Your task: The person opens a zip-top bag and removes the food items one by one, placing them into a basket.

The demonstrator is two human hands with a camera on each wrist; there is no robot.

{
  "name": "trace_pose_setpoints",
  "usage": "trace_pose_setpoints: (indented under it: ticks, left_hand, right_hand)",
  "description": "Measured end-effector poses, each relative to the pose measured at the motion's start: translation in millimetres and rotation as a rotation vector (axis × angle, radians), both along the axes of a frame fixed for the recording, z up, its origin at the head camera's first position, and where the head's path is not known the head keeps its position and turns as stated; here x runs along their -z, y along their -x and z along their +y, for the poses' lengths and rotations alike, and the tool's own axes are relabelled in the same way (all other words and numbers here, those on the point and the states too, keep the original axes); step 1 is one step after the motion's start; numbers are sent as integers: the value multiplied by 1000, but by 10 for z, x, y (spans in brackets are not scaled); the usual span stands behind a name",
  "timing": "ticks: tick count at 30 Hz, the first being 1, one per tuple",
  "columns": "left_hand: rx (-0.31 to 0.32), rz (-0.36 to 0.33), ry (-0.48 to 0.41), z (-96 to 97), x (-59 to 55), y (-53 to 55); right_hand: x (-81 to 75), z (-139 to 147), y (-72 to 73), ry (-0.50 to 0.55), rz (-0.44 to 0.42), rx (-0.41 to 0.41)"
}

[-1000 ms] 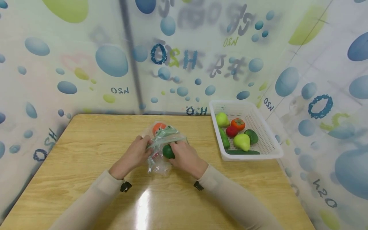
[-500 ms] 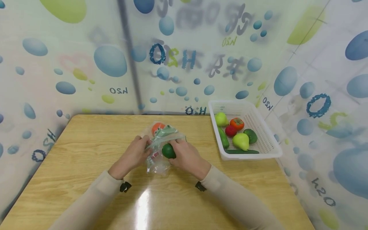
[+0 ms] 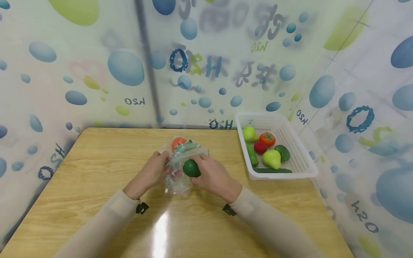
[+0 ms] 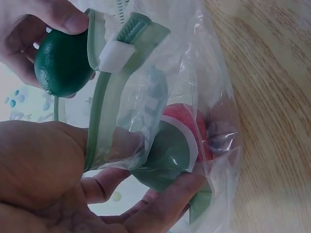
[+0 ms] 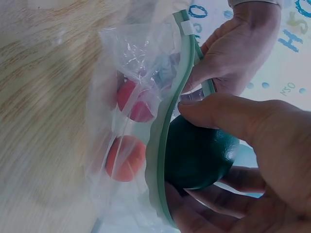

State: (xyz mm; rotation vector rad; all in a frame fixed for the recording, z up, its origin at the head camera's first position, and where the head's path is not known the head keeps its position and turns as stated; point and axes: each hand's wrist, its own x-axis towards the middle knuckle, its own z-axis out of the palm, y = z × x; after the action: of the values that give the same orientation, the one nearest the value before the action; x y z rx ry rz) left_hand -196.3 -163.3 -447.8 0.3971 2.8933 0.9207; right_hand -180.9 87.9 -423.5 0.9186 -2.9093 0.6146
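Observation:
My left hand (image 3: 154, 171) grips the green zip edge of a clear zip bag (image 3: 180, 187), its thumb inside the mouth and fingers outside. A white slider (image 4: 116, 56) sits on that edge. My right hand (image 3: 211, 175) holds a glossy dark green lime (image 3: 191, 168) between thumb and fingers, right at the bag's mouth. The right wrist view shows the lime (image 5: 199, 153) against the zip strip (image 5: 163, 145), which the right fingers also touch. Inside the bag lie an orange-red round fruit (image 5: 127, 158) and a red one (image 5: 137, 101), seen through the plastic.
A white perforated basket (image 3: 298, 157) stands at the back right of the wooden table (image 3: 106, 157). It holds a pear (image 3: 271, 158), a persimmon (image 3: 267, 139), a red fruit (image 3: 260, 147), cucumbers and other green produce. Patterned curtains (image 3: 206, 86) hang behind and at the sides.
My right hand has drawn slightly to the right with the lime, and more of the lime shows. The left hand keeps its grip on the bag almost unmoved.

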Motion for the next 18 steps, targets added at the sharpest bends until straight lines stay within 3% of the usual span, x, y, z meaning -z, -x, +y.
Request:
trace_pose_setpoints:
  ticks: [9, 18]
  left_hand:
    - [3, -13, -1, 10, 22, 16]
    - [-3, -3, 5, 1, 10, 19]
  right_hand:
    - [-47, 94, -13, 30, -51, 5]
    - [-119, 257, 1, 146, -70, 1]
